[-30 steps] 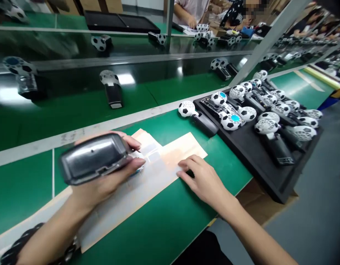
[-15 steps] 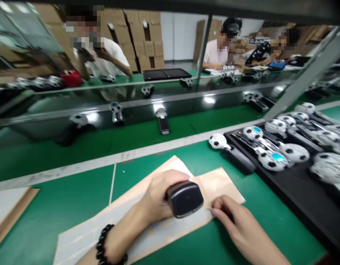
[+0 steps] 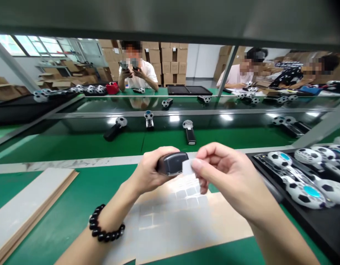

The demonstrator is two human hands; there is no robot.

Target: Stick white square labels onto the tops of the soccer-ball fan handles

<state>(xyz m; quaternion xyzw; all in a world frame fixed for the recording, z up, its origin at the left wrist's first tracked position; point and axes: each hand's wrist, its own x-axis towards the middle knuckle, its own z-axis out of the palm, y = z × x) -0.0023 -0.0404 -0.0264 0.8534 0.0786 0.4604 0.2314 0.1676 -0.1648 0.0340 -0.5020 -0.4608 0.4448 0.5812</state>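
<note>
My left hand (image 3: 144, 171) is wrapped round the black handle of what looks like a handheld fan (image 3: 172, 164), its flat end turned toward me. The fan's head is hidden behind the hand. Between thumb and fingers my right hand (image 3: 216, 165) pinches a small pale grey sticker (image 3: 188, 167). That sticker is right at the edge of the handle's end; whether they touch I cannot tell. Below both hands lies a sheet of grey stickers (image 3: 170, 224) on tan backing paper, on the green table (image 3: 62, 206).
A stack of sticker sheets (image 3: 34, 200) lies at left. To the right, a black tray (image 3: 305, 221) holds several football-patterned fans (image 3: 305, 191). More fans, such as a black-handled one (image 3: 190, 134), lie on the green belt (image 3: 164, 141) ahead. Co-workers (image 3: 139, 73) sit beyond. A shelf (image 3: 170, 22) hangs overhead.
My right hand has risen from the sheet with the sticker and come up beside the handle. The left hand still holds the fan, now farther forward. The view has tilted up.
</note>
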